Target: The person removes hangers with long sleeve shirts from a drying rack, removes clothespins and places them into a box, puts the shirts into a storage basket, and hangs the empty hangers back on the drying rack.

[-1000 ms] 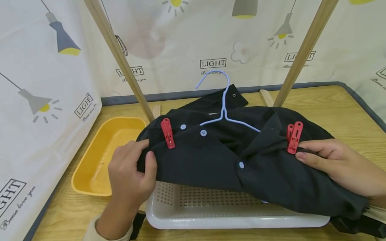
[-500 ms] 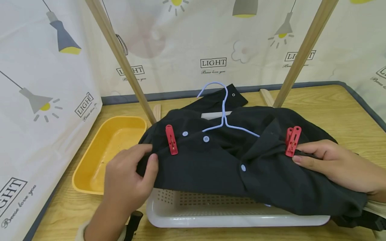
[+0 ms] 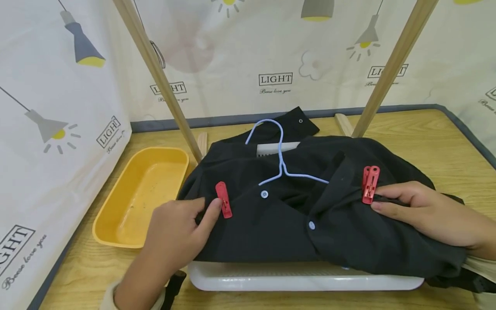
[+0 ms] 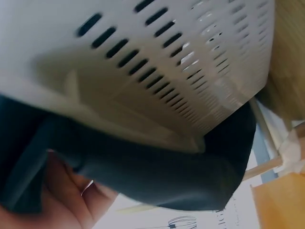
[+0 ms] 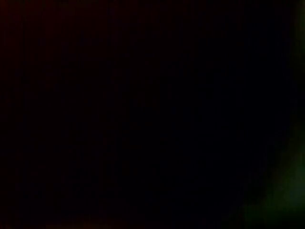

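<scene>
A black button-up shirt [image 3: 263, 237] with pale blue buttons lies over a white basket [image 3: 306, 283] in the head view. From its neck opening rises a light blue wire hanger [image 3: 280, 150], its lower arms partly hidden by cloth. My left hand [image 3: 178, 234] grips the shirt's left side, thumb against a red clothespin [image 3: 223, 200]. On the other side, my right hand [image 3: 426, 211] pinches a fold beside another red clothespin [image 3: 370, 185]. The left wrist view has left-hand fingers [image 4: 71, 200] under the cloth [image 4: 157, 171]. Nearly everything is dark in the right wrist view.
At the left stands a yellow tray [image 3: 179, 156]. Two wooden poles [image 3: 159, 82] lean apart behind the shirt, their feet on the wooden table [image 3: 418, 133]. A black piece of cloth with a small ring [image 3: 306, 122] lies at the back. Printed sheeting surrounds the table.
My left hand has shifted right and, with the left clothespin, slightly down. The hanger hook has sunk and swung left. Cloth now covers more of the basket's front; my right hand has barely moved.
</scene>
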Tool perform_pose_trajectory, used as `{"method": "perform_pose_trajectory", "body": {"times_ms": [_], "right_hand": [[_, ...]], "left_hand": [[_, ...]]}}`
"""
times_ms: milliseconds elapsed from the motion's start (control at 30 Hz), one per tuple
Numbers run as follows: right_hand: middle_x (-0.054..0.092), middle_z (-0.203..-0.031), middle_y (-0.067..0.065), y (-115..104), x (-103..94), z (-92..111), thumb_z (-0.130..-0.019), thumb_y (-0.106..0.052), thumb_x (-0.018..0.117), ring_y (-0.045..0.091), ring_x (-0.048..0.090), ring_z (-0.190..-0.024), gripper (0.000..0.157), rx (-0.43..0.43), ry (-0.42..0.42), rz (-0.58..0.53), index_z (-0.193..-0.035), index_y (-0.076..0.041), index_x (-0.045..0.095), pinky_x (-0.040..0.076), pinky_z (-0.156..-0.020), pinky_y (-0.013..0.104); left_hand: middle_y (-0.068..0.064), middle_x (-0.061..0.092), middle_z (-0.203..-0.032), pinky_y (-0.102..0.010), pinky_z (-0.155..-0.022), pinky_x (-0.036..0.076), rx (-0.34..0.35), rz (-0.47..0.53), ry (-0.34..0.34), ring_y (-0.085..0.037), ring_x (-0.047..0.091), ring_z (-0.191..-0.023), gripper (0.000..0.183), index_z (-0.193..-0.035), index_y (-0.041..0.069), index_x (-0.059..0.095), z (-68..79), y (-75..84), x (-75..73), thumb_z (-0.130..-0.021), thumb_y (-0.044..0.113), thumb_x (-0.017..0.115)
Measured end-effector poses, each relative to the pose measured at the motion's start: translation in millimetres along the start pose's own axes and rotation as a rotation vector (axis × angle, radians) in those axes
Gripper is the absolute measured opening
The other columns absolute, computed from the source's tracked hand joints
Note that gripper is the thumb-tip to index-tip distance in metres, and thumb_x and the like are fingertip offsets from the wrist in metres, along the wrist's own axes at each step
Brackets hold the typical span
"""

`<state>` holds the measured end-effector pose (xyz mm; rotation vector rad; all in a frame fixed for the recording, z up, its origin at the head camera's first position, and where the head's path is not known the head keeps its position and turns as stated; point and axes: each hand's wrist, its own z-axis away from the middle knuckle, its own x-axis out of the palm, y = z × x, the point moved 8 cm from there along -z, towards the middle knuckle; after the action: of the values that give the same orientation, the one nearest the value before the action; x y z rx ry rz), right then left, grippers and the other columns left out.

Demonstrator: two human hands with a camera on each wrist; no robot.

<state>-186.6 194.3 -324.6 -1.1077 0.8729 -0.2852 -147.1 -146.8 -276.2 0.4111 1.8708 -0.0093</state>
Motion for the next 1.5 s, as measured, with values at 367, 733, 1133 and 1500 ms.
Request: {"method": "perform_pose_trajectory", "body": {"times_ms": [367,733,1133,1500], "right_hand": [[0.066,-0.09,-0.007,-2.6,-9.1,-3.1,-0.09,-0.014,0.057,0.006,0.06,-0.077,0.02,-0.033,0.259,0.231,-0.106,-0.023,0.064,0.048,-0.064,0.019],[0.064,-0.095,-0.017,-20.6,-15.9,1.0,-0.079,0.005,0.062,-0.005,0.057,-0.086,0.031,-0.297,0.548,0.429,-0.096,-0.02,0.068,0.039,-0.079,0.005],[0.066,-0.097,-0.008,-26.7,-13.0,2.2,-0.081,-0.008,0.065,-0.006,0.054,-0.088,0.024,-0.154,0.588,0.648,-0.096,-0.027,0.067,0.034,-0.079,0.002],[0.057,-0.087,-0.006,-28.9,-5.9,-6.6,-0.07,-0.007,0.061,0.003,0.04,-0.085,0.015,-0.203,0.658,0.73,-0.08,-0.015,0.069,0.03,-0.077,0.027]], "left_hand": [[0.007,0.029,-0.05,-0.021,-0.045,0.021,-0.025,0.093,0.015,-0.006,0.028,-0.044,0.048,-0.05,0.019,0.038,-7.0,-5.9,19.8,-0.094,0.035,0.047],[0.012,0.042,-0.059,-0.021,-0.044,0.031,-0.057,0.128,0.022,-0.002,0.035,-0.045,0.04,-0.132,0.029,0.043,-10.7,-9.4,25.8,-0.093,0.04,0.046],[0.009,0.058,-0.088,-0.02,-0.056,0.044,-0.015,0.146,0.041,-0.001,0.049,-0.064,0.032,-0.12,0.028,0.057,-7.2,-5.0,24.9,-0.09,0.038,0.052],[0.01,0.058,-0.112,-0.021,-0.06,0.049,0.083,0.151,0.066,-0.004,0.054,-0.066,0.037,-0.125,0.028,0.052,-9.4,4.5,22.6,-0.089,0.036,0.052]]}}
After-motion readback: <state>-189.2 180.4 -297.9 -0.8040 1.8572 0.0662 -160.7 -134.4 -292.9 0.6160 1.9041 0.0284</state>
